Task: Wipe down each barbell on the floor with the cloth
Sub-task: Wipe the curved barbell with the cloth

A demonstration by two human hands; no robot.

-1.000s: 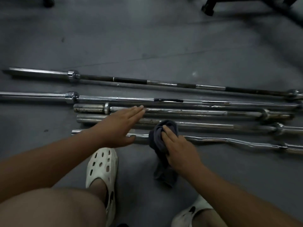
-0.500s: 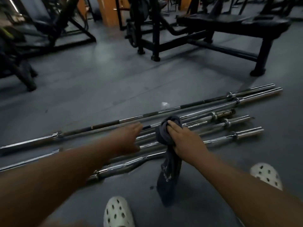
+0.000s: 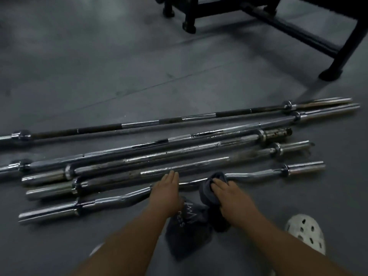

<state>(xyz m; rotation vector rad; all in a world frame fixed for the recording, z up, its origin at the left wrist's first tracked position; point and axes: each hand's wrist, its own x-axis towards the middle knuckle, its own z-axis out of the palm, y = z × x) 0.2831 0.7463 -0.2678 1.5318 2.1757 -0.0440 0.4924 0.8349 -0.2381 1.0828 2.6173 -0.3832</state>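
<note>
Several chrome barbells lie side by side on the grey floor. Nearest me is a curl bar (image 3: 256, 174) with a wavy shaft. Behind it lie a short straight bar (image 3: 199, 166), another short bar (image 3: 179, 153) and two long bars (image 3: 229, 130). My right hand (image 3: 232, 196) grips a dark grey cloth (image 3: 209, 193) and presses it on the middle of the curl bar. The cloth's loose end trails on the floor towards me. My left hand (image 3: 166, 193) lies flat on the curl bar just left of the cloth. Its straight fingers reach the bar behind.
A black bench frame (image 3: 294, 30) stands at the back right, with one foot (image 3: 330, 73) close to the long bars' right ends. My white clog (image 3: 306, 234) is on the floor at the right, and the other shoe (image 3: 97, 251) shows between my arms.
The view swung up to the gym and back down to the bars. My right hand kept the cloth and now presses it on the nearest curl bar. My left hand stays flat beside it.
</note>
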